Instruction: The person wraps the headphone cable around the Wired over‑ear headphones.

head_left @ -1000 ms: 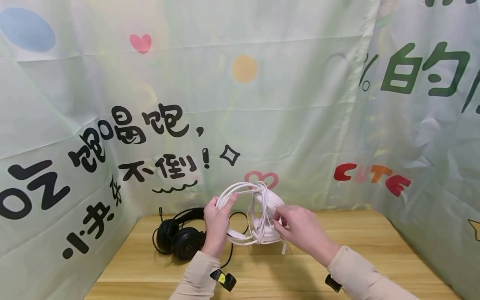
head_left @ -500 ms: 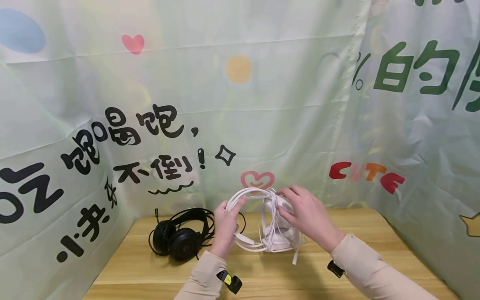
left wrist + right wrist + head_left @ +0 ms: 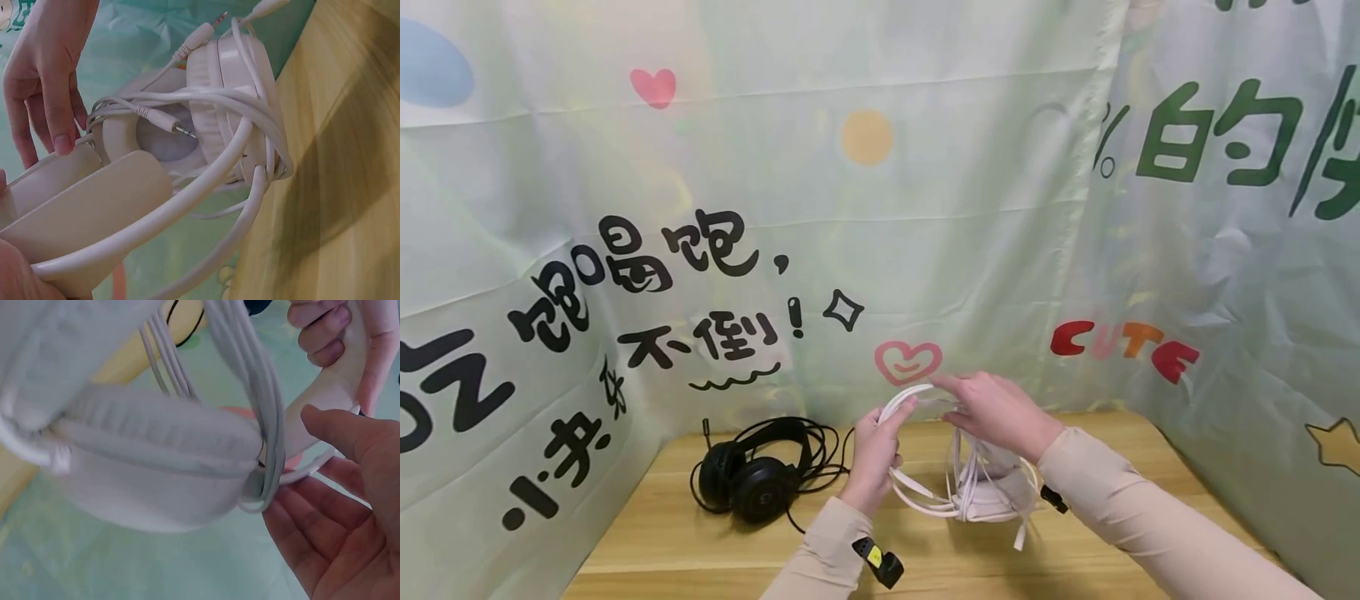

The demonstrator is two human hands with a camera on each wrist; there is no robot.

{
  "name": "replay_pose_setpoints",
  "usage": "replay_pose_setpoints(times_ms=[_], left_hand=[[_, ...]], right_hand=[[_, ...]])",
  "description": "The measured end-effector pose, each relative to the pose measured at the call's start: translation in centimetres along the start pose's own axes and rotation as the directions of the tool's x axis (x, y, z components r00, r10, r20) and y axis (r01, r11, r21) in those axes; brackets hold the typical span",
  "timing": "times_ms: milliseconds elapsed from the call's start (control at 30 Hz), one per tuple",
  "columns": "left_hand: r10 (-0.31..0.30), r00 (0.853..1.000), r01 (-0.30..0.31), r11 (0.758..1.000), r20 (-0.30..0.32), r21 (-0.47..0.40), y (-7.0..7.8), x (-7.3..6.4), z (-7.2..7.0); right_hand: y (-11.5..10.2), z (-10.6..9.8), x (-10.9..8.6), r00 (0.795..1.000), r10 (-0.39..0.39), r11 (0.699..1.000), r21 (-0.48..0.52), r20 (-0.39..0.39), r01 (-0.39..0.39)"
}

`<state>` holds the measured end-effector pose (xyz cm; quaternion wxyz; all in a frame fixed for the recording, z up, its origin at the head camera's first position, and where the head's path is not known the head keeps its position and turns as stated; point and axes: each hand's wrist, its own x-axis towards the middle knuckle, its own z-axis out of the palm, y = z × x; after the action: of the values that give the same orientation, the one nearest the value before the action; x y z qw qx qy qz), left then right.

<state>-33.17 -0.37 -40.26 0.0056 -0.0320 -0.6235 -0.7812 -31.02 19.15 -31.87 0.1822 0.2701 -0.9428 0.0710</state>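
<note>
White headphones hang tilted above the table, a white cable wound in several turns around the ear cups. My left hand grips the headband at its arch. Beside that band, my right hand touches the edge near the cable bundle, its fingers loosely extended. From the right wrist, its thumb lies in front of the band while the other fingers reach behind. Two metal-tipped plugs dangle by the cups in the left wrist view. One ear cup is large in the right wrist view.
A black headset with a microphone and coiled black cable lies on the wooden table at left. Printed fabric rises behind the table and along both sides.
My right hand has moved from the ear cups and cable up to the headband. Both hands and the white headphones have shifted right and slightly down in the head view.
</note>
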Motion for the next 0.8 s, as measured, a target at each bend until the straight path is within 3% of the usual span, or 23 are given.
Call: replay_pose_setpoints(times_ms=[200, 500, 633, 800], left_hand=[[-0.086, 0.994, 0.087, 0.996, 0.072, -0.008, -1.2, 0.5, 0.9], [-0.182, 0.963, 0.181, 0.983, 0.198, 0.025, -2.1, 1.3, 2.0], [-0.217, 0.945, 0.217, 0.976, 0.245, 0.028, -2.5, 1.7, 2.4], [-0.258, 0.921, 0.259, 0.965, 0.293, 0.038, -3.0, 2.2, 3.0]], right_hand=[[1.3, 0.5, 0.0, 1.000, 0.011, 0.995, -0.099, 0.022, -0.009], [3.0, 1.3, -0.9, 0.999, -0.003, 0.982, -0.190, 0.041, 0.011], [3.8, 1.6, -1.2, 0.999, -0.011, 0.980, -0.197, 0.035, 0.018], [4.9, 2.3, -1.6, 0.997, 0.035, 0.992, -0.126, 0.070, -0.026]])
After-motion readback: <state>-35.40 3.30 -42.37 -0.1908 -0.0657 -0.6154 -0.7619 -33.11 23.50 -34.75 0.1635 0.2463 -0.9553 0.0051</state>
